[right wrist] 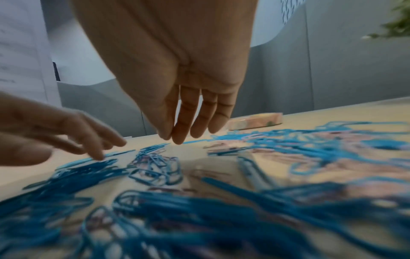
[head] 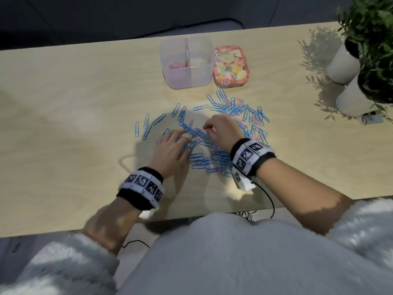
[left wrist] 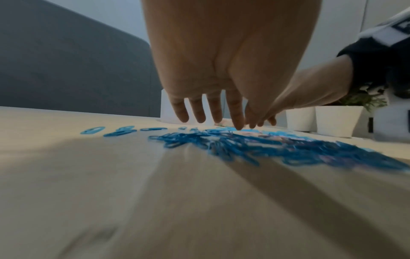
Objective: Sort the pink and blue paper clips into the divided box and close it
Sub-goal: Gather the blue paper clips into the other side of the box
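Note:
A translucent divided box [head: 204, 69] stands open at the back of the table, with pink clips [head: 175, 65] in its left compartment. Its floral lid [head: 230, 64] lies just to its right. A wide pile of blue paper clips [head: 234, 109] mixed with a few pink ones [head: 240, 100] covers the middle of the table. My left hand [head: 178, 138] lies over the pile's left side, fingers spread and straight, tips touching clips [left wrist: 213, 121]. My right hand [head: 209, 128] hovers over the pile's middle. Its fingers hang down with thumb beside forefinger [right wrist: 175, 138], and no clip shows between them.
Two white pots with green plants [head: 343, 64] [head: 354, 99] stand at the right end of the table. A small pale object [head: 371, 119] lies beside them. A black cable [head: 270, 201] runs off the near table edge. Bare tabletop [head: 74, 116] stretches to the left.

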The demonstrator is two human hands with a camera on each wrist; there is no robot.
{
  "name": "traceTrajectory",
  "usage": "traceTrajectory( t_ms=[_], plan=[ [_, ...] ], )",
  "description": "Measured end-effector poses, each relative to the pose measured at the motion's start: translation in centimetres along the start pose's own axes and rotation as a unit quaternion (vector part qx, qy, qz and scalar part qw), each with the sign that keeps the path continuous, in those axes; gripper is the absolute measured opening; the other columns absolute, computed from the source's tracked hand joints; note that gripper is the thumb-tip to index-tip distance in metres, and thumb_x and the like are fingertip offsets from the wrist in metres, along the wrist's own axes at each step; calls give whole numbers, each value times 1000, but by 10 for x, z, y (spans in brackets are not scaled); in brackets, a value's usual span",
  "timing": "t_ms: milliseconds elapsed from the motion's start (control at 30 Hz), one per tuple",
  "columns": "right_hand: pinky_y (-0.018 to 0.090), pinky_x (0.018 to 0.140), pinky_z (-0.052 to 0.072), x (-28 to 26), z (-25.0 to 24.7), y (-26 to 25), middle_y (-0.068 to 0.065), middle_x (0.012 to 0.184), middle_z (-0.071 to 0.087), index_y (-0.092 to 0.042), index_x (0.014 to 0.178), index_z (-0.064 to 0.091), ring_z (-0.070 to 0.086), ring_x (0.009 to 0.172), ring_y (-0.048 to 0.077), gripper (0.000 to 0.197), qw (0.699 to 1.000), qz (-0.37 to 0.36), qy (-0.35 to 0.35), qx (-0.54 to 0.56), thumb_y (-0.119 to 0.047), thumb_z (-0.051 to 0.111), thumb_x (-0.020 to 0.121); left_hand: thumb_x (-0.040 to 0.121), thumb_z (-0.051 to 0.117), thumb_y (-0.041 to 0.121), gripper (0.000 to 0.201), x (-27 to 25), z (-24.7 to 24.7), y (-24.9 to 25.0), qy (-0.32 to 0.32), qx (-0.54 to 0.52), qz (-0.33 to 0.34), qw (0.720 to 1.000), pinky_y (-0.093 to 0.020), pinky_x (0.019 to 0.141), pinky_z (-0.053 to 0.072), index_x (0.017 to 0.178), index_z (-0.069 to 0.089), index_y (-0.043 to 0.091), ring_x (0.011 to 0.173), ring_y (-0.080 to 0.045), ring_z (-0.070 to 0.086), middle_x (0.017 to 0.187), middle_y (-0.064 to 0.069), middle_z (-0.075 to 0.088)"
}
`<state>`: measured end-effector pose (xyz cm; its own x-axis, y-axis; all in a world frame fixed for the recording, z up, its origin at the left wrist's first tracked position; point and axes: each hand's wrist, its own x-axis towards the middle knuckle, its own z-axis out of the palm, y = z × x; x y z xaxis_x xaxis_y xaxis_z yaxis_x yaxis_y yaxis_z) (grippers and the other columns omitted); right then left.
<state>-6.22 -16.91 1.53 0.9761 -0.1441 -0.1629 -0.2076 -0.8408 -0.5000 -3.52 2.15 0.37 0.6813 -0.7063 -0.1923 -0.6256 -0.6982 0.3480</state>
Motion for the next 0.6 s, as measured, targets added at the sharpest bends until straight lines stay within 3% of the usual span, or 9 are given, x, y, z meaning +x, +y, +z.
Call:
traceTrajectory(
  t_ms=[100,200,300,433,533,600],
  plan=[
    [35,85,48,14,8,-12,9,100,69,-12,96,70,60,98,27,17,998,45,-14,36,-20,64,82,94,40,31,39,25,-7,2,-2,19,-11,1000,-43,101,37,130,48,16,128,-30,41,141,-7,45],
    [34,80,48,16,16,-12,10,96,69,-12,89,68,60,95,29,16,996,70,-35,41,-19,70,75,94,44,19,42,37,-9,0,-11,33,-15,999,-43,99,38,134,44,10,121,-33,46,137,-12,48],
    [30,73,46,14,18,-6,13,91,69,-7,85,68,61,87,27,11,993,78,-41,79,-10,66,75,91,47,11,28,37,-9,-7,19,7,-25,999,-42,93,37,117,56,3,109,-36,51,119,-18,57],
    [23,68,39,9,7,4,18,88,70,1,81,69,54,75,17,10,982,88,6,165,-2,59,78,83,55,1,12,36,-9,-21,55,-25,-49,997,-44,82,41,94,61,0,96,-38,55,100,-21,59],
    [32,72,50,13,-2,17,15,84,69,-2,81,68,59,76,24,12,971,140,51,185,-3,56,79,84,57,4,9,35,-11,-24,59,-35,-63,996,-40,85,38,91,62,3,99,-35,53,99,-17,60],
    [40,76,53,17,-6,23,11,82,67,-5,80,68,63,82,29,15,976,149,73,143,-4,53,79,86,56,7,10,35,-14,-27,73,-38,-79,993,-37,86,37,93,62,5,101,-32,51,100,-14,61]
  ],
)
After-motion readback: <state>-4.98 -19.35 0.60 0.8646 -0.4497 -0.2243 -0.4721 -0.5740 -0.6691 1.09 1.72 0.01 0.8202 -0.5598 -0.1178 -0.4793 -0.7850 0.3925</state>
